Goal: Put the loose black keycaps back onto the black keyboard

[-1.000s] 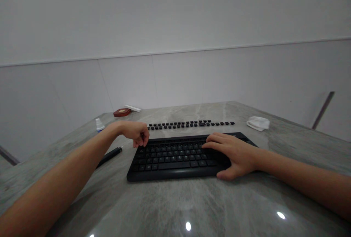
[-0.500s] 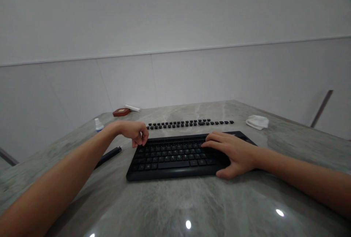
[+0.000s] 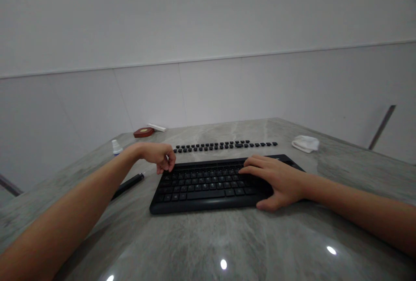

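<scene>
A black keyboard (image 3: 204, 188) lies on the grey marbled table. My left hand (image 3: 160, 156) is at its back left corner, with the fingers bent down and pinched together over the top-left keys. Whatever sits between those fingertips, if anything, is hidden. My right hand (image 3: 279, 181) rests across the keyboard's right part, fingers stretched over the keys and thumb apart near the front edge. It covers many keys there. Behind the keyboard, small black keycaps (image 3: 216, 146) are laid out in two rows; my left hand is close to their left end.
A black pen-like tool (image 3: 130, 184) lies left of the keyboard, partly behind my left forearm. Farther back stand a white bottle (image 3: 116, 146), a reddish-brown case (image 3: 143, 132) and a white flat strip (image 3: 156, 127). A crumpled white cloth (image 3: 305, 143) lies at the right.
</scene>
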`<state>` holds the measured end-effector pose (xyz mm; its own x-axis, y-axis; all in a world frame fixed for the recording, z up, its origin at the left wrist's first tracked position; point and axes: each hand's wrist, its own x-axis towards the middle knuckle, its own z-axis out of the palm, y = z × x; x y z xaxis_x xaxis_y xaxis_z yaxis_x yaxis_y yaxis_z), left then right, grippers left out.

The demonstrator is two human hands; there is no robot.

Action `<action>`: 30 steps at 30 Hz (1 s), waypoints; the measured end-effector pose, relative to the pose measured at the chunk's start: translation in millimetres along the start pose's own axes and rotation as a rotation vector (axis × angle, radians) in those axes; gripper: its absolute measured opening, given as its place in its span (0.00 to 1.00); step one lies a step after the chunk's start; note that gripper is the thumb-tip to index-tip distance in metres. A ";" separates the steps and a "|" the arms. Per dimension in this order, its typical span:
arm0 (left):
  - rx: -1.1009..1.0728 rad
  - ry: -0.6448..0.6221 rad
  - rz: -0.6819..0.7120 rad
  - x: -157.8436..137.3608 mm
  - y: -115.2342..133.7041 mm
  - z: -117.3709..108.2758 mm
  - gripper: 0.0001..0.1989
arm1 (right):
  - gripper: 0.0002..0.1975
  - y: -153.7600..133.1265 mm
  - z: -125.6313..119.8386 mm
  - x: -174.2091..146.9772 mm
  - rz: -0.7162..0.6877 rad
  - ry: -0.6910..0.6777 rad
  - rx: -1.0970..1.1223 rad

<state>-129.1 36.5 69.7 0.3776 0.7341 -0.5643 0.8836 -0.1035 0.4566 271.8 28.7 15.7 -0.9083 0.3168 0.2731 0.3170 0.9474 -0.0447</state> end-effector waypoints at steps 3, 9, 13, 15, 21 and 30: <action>0.014 0.002 0.006 0.4 -1.8 -1.0 0.11 | 0.36 -0.2 -0.3 0.2 0.001 -0.007 0.001; 0.041 0.007 -0.002 -0.1 -3.4 -2.7 0.11 | 0.36 0.8 0.8 -0.7 -0.003 -0.001 -0.003; 0.050 0.005 -0.007 -0.6 -1.5 -2.0 0.11 | 0.37 1.4 1.6 -1.0 0.001 -0.006 -0.009; 0.051 0.006 -0.011 -0.8 0.2 -1.3 0.11 | 0.37 1.3 1.4 -1.0 0.000 -0.007 -0.003; 0.055 0.010 -0.031 -2.5 6.6 0.3 0.10 | 0.37 0.4 -0.2 0.0 0.010 -0.020 -0.009; 0.059 0.015 -0.015 -2.1 6.1 0.6 0.11 | 0.38 0.6 1.4 -1.4 0.017 -0.030 -0.016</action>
<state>-124.3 33.9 73.3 0.3608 0.7456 -0.5604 0.9040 -0.1317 0.4068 272.9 28.9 14.0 -0.9104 0.3345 0.2433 0.3367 0.9410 -0.0339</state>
